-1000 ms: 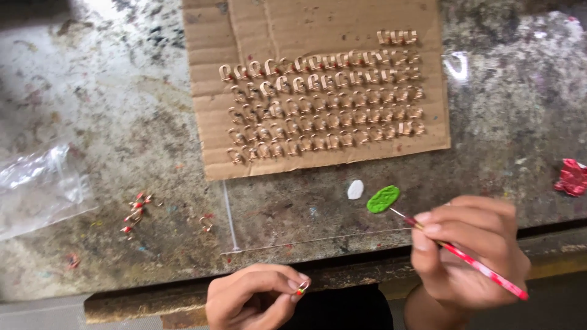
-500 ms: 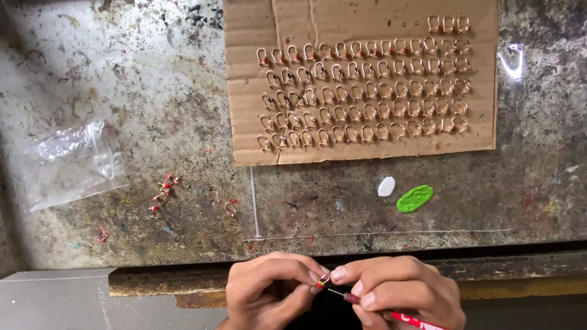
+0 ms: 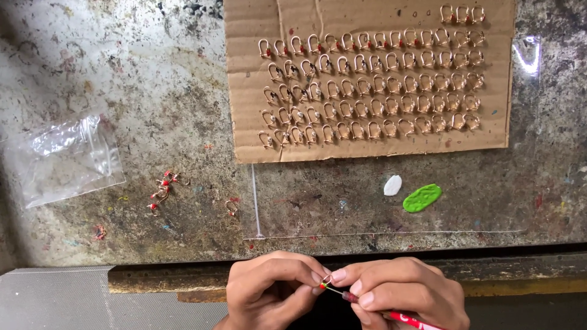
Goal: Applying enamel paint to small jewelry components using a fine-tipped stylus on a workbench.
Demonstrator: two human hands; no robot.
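Nearest to me, at the bench's front edge, my left hand (image 3: 272, 290) was pinching a small gold earring hook (image 3: 326, 280) between thumb and fingertip, and my right hand (image 3: 403, 293) gripped a thin red-handled pointed tool (image 3: 379, 308) like a pen, its tip touching the hook with a speck of green and red at the point. I judged the hook very light, stiff but easily bent, and slippery, so best nipped by its curved loop while the face stayed free for the tool. Just beyond my hands on the stained worktop (image 3: 153, 73) lay a white paint dab (image 3: 392, 185) beside a green paint dab (image 3: 422, 198). To the left sat a loose cluster of red-dotted hooks (image 3: 162, 189), one stray hook (image 3: 231, 208) near them, and further left a crumpled clear plastic bag (image 3: 67, 159). Farthest away, a cardboard sheet (image 3: 495, 122) carried rows of gold hooks (image 3: 367, 79) stuck upright, some of them showing red spots
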